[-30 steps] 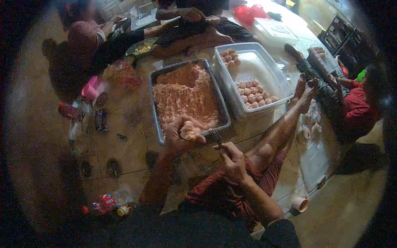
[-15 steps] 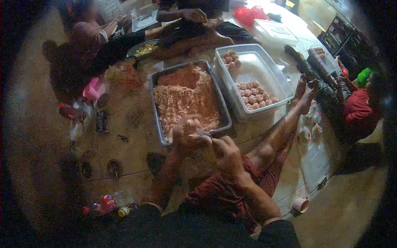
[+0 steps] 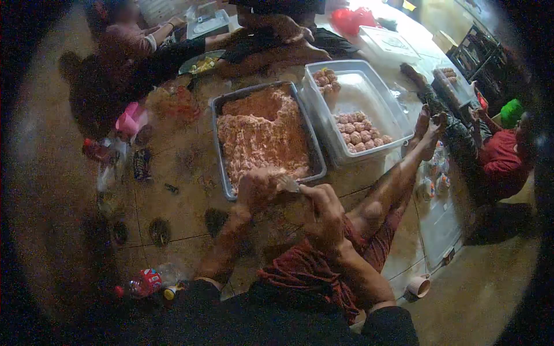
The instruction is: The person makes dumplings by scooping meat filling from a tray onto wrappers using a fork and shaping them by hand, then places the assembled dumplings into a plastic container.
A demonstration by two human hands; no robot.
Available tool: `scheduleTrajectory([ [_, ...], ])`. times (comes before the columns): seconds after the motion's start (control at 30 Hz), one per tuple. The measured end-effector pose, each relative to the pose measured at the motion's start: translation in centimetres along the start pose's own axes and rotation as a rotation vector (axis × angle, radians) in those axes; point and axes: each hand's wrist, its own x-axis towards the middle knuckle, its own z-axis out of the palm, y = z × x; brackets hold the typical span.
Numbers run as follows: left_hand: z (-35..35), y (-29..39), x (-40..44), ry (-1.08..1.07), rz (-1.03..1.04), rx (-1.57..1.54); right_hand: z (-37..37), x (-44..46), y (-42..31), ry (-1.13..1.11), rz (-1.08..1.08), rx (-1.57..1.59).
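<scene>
My left hand [image 3: 258, 189] is closed in a loose fist over the near edge of a dark-rimmed tub [image 3: 319, 153]. Pinkish minced meat [image 3: 277, 172] seems to show at the top of that fist, though blur hides its shape. My right hand [image 3: 324, 212] grips the handle of a small metal spoon [image 3: 288, 184], whose bowl points left, close against the left hand. Spread through the tub is a mass of minced meat, scooped lower at its far side. To the right, a clear plastic box [image 3: 398, 118] holds meatballs [image 3: 359, 132] in two groups.
A person sits cross-legged beyond the tub; another in a red shirt [image 3: 505, 153] sits at right. On the floor are a pink cup [image 3: 128, 121], a red-labelled bottle [image 3: 147, 281], a pale mug [image 3: 418, 286] and a plate of food [image 3: 202, 64]. My legs stretch along the box's right.
The spoon's bowl shows more clearly between my hands, which have drawn slightly apart. My left hand has shifted a little. The whole view has moved slightly.
</scene>
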Motion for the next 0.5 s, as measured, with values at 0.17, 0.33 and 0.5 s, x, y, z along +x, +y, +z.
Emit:
scheduleTrajectory([
  [0.17,-2.6,-1.0,-1.5,-0.334,-0.037,-0.106,2.0,-1.5,8.4,-0.172,0.435,0.182],
  [0.33,-1.1,-1.4,-3.2,-0.128,-0.539,-0.963,-0.8,-2.5,12.3,-0.553,0.926,0.188],
  [0.5,0.2,-1.0,-1.5,-0.024,-0.264,-0.601,-2.1,-0.8,5.7,-0.236,0.614,0.097],
])
